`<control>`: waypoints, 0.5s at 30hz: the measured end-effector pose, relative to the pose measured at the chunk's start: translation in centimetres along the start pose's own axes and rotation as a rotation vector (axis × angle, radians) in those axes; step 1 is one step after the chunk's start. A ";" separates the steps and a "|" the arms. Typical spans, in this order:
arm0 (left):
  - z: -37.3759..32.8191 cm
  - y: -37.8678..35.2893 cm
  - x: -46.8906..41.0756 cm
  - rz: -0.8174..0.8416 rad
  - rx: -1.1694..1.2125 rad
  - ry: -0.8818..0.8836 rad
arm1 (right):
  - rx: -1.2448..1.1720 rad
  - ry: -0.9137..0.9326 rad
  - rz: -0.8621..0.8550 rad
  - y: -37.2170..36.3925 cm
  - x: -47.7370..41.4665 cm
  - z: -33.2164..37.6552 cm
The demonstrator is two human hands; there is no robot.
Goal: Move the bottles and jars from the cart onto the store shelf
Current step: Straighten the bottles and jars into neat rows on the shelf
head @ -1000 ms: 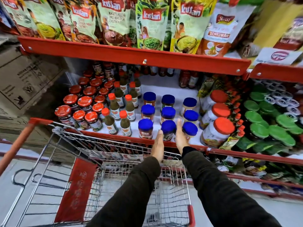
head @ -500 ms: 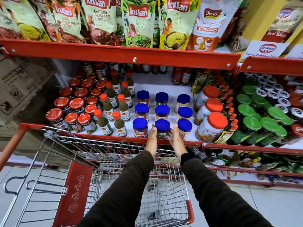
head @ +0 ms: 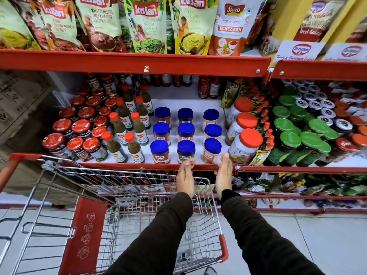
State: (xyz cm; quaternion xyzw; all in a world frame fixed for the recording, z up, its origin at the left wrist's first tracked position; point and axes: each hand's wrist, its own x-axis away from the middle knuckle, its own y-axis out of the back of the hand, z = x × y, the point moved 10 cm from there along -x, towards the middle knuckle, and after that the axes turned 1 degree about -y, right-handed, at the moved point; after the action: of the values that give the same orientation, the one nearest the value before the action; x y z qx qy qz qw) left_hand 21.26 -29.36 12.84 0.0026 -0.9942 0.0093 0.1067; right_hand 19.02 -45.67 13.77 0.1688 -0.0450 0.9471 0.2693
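Blue-lidded jars stand in three rows of three on the white shelf [head: 174,100] behind its red front lip. My left hand [head: 185,176] is at the lip, fingers straight, just below the front middle jar [head: 186,150] and holding nothing. My right hand [head: 223,175] is also empty; its fingertips touch the right side of the front right jar [head: 211,150]. That jar stands between my two hands, and the left hand is apart from it. The wire cart [head: 224,249] with red trim is below my arms; I see no bottles or jars in its basket.
Left of the blue-lidded jars are green sauce bottles [head: 137,128] and red-lidded jars [head: 81,128]. Big orange-lidded jars [head: 246,143] stand close on the right, then green-lidded jars [head: 292,135]. Sauce pouches [head: 147,26] fill the shelf above. The cart's red child-seat flap [head: 85,237] is at lower left.
My hands have shifted right: they flanked the front middle jar, and now they sit either side of the front right jar. The view has also drifted left.
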 end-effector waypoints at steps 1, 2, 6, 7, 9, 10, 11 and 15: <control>-0.3 -1.5 0.0 0.068 0.001 0.013 | -0.027 -0.022 0.027 0.1 -0.1 0.1; -0.7 -2.9 0.0 0.110 0.006 0.035 | -0.059 -0.041 0.065 0.1 -0.1 0.2; 0.0 -6.7 -1.6 0.173 0.155 0.261 | -0.089 -0.065 0.223 -0.8 0.4 1.1; 0.2 -7.3 -2.0 0.187 0.174 0.299 | -0.072 -0.069 0.259 -1.1 0.4 1.2; -0.2 -7.9 -3.2 0.172 0.260 0.269 | -0.058 -0.084 0.319 -1.4 0.2 0.9; -0.5 -8.0 -3.6 0.155 0.292 0.233 | -0.055 -0.095 0.343 -1.5 0.0 0.7; -0.8 -7.9 -3.8 0.143 0.290 0.203 | -0.051 -0.104 0.361 -1.6 -0.2 0.6; -0.3 -8.0 -3.6 0.137 0.194 0.142 | -0.035 -0.101 0.391 -1.2 -1.1 0.8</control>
State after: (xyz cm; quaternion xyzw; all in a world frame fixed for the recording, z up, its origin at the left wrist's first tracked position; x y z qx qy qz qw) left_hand 24.91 -37.39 12.49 -0.0558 -0.9764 0.1127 0.1753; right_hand 20.75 -45.36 14.18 0.1995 -0.1068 0.9707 0.0806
